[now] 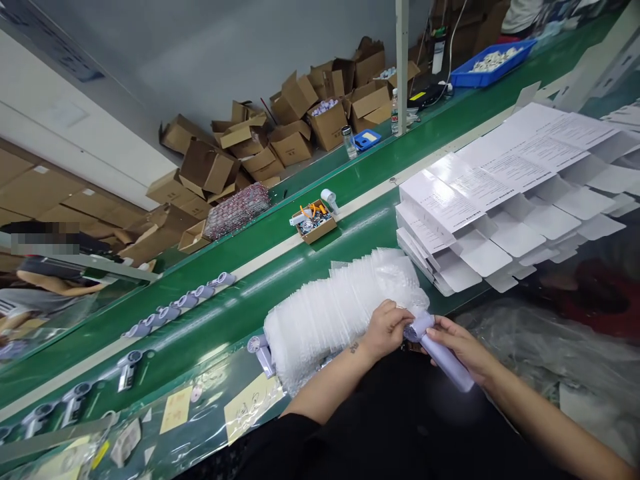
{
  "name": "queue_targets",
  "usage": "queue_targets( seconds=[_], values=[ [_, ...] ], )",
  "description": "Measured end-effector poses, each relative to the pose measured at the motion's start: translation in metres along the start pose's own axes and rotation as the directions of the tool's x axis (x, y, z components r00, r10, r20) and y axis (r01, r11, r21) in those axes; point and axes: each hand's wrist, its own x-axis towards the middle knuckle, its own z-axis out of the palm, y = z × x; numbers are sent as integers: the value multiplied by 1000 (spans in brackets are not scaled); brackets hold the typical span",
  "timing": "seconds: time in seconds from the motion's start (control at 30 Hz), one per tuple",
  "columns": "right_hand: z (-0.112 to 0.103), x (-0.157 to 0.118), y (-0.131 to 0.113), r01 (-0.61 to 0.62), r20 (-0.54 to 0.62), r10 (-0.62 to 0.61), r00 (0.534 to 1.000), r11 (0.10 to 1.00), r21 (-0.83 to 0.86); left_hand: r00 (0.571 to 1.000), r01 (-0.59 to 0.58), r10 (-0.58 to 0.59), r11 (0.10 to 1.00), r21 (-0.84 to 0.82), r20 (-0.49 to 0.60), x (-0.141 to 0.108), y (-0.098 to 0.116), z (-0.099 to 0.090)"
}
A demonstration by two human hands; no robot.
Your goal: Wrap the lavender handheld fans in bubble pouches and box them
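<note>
A lavender handheld fan (447, 360) is held tilted in front of my body, its handle pointing down and to the right. My right hand (457, 343) is closed around it just below the head. My left hand (387, 327) has its fingers pinched at the fan's round head, and its fingertips partly hide the grille. Just beyond my hands lies a long overlapping stack of clear bubble-wrap pouches (340, 307). At that stack's left end rests another lavender fan (261, 353).
White printed boxes (500, 187) with open flaps are piled at right. A small carton of parts (317, 230) sits by the green conveyor (280, 267), where several fans (177, 305) lie in a row. Co-workers (50, 287) are at far left and top right. Brown cartons (295, 140) stand behind.
</note>
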Motion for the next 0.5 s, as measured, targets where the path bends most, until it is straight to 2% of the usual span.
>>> queue_targets(
  seconds=[0.1, 0.2, 0.33, 0.4, 0.43, 0.5],
  values=[
    [10, -7, 6, 66, -56, -64, 996, 998, 20, 970, -233, 241, 959, 159, -35, -17, -2, -5],
    [21, -13, 12, 113, -97, -110, 989, 993, 29, 929, -346, 368, 906, 244, -46, -21, 5, -8],
    [29, -21, 14, 117, -87, -107, 990, 987, 115, 829, -550, 552, 779, 302, 88, -19, 16, -15],
    [31, -25, 15, 131, -53, -124, 991, 979, 155, 793, -591, 603, 729, 344, 84, -22, 15, -18],
    [33, -27, 16, 144, -45, -138, 989, 975, 167, 793, -575, 607, 723, 383, 45, -24, 13, -19],
    [38, -30, 19, 189, -67, -180, 981, 964, 188, 831, -458, 550, 760, 461, -81, -28, 6, -19]
  ],
)
